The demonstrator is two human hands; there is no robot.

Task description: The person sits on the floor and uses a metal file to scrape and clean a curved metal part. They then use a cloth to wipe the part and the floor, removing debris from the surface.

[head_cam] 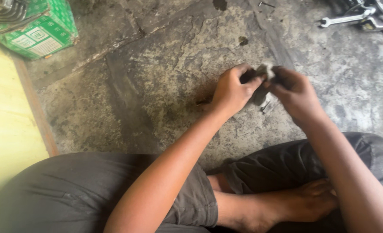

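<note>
Person seated cross-legged on stained concrete floor [148,86]; left hand [232,91] and right hand [296,94] meet above it, each grip closed on a small grey, grimy metal part [262,86] pinched between the fingertips, kept off the floor and close in front, likely so it can be worked from both sides. Exact kind of part not discernible. Green cardboard box [40,30] far left; wrenches [351,18] lie well apart at top right.

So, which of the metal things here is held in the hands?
The small grey metal part, gripped by left hand and right hand; the wrenches lie apart on the floor.
</note>
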